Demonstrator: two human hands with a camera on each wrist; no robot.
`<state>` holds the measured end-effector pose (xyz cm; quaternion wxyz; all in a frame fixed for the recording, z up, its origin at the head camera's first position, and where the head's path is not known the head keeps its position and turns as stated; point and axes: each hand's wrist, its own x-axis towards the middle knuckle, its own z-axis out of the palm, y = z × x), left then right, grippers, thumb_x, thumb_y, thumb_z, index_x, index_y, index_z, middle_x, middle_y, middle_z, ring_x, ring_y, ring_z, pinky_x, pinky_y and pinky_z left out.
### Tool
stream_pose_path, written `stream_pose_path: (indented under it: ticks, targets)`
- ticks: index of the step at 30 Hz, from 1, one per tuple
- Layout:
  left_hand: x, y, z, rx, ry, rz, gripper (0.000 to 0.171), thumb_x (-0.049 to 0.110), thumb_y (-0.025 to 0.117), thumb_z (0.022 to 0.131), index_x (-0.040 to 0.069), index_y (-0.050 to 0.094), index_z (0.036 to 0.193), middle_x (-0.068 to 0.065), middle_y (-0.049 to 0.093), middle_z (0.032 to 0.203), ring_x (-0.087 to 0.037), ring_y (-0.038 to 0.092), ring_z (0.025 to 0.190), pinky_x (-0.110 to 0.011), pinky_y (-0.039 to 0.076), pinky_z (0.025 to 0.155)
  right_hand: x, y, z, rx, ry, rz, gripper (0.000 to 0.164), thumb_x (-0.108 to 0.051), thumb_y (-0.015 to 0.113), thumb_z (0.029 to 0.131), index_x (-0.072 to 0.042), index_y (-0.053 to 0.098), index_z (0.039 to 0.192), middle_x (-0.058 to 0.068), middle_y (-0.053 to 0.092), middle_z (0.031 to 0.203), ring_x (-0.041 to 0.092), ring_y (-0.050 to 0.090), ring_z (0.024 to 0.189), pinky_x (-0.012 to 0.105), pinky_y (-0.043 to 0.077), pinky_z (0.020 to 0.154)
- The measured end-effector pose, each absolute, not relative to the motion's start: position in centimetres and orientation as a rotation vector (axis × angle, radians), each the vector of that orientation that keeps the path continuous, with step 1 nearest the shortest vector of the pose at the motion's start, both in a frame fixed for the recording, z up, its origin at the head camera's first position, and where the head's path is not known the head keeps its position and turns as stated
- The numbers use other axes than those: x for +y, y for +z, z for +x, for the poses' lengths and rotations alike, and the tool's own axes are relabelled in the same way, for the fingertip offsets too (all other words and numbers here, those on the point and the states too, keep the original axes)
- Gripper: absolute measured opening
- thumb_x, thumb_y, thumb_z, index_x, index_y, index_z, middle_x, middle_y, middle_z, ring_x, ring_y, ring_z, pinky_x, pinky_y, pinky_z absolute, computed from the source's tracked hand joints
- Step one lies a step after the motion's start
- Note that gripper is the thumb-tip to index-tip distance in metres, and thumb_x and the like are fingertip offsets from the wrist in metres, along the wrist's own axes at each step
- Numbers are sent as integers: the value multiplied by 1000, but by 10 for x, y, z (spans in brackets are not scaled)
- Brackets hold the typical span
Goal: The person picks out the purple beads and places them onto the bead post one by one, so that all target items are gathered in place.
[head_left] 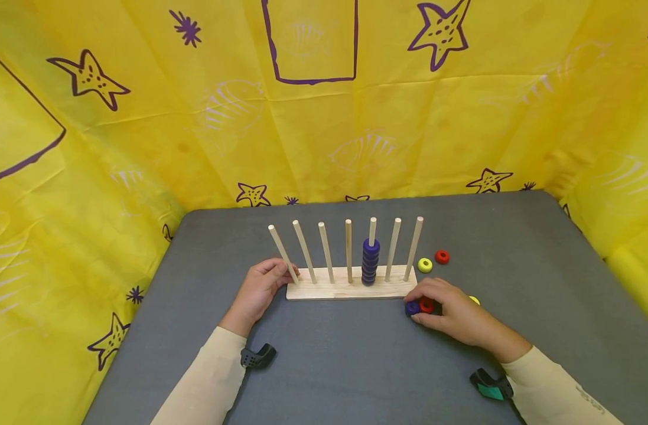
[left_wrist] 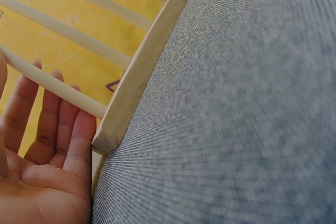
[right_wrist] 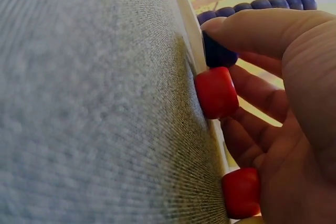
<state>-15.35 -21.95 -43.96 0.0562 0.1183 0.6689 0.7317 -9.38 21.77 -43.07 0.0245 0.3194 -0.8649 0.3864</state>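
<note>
A wooden rack (head_left: 350,289) with several upright pegs stands on the table, and blue rings (head_left: 371,262) are stacked on its third peg from the right. At the rack's left end, my left hand (head_left: 260,292) has its thumb and fingers on either side of the outermost peg (left_wrist: 68,90); its fingers are fairly straight and lie against the base's end. Off the right front corner, my right hand (head_left: 453,313) pinches a loose blue ring (right_wrist: 218,51) between thumb and forefinger. A red ring (right_wrist: 216,93) sits right beside it, under the hand. Another red ring (right_wrist: 241,192) lies nearer the palm.
Behind my right hand lie a yellow ring (head_left: 425,265) and a red ring (head_left: 442,257). Another yellow ring (head_left: 474,300) is partly hidden by the hand. The grey table (head_left: 345,366) is backed by a yellow patterned cloth (head_left: 302,136).
</note>
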Motion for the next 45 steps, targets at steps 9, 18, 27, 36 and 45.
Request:
stream_pose_path:
  ticks: [9,18,27,36,45]
  targets:
    - [-220,-440,-154,2041,2213,339,39,16,61,114,-22,64,118,-10,76,111,-22,72,106,-34,59,95,217,-427,-95,-2610,1231,973,36,-3,92,88,-20,77,115,-12,68,113,13,62,101,31,53,88]
    - [-218,-437,-154,2032,2215,328,38,13,60,114,-25,62,120,-12,75,111,-23,72,107,-35,58,96,217,-422,-96,-2517,1274,982,38,4,91,86,-14,76,116,-10,68,114,15,63,100,28,54,89]
    - [-218,-437,-153,2028,2210,325,41,15,60,114,-25,61,119,-10,75,110,-23,72,107,-35,58,96,216,-418,-94,-2483,1301,955,39,5,92,84,-12,76,116,-7,67,112,18,62,90,30,55,76]
    - [-218,-438,-154,2038,2203,332,41,16,60,114,-24,62,119,-18,74,113,-23,72,107,-35,58,96,214,-411,-91,-2491,1347,920,38,4,91,85,-11,75,116,-6,66,108,19,60,81,31,53,65]
    - [-219,-439,-154,2042,2204,325,39,16,61,114,-22,64,117,-13,75,111,-23,72,107,-35,59,95,212,-403,-88,-2473,1347,928,40,7,91,85,-11,75,117,-5,66,108,19,62,80,31,55,64]
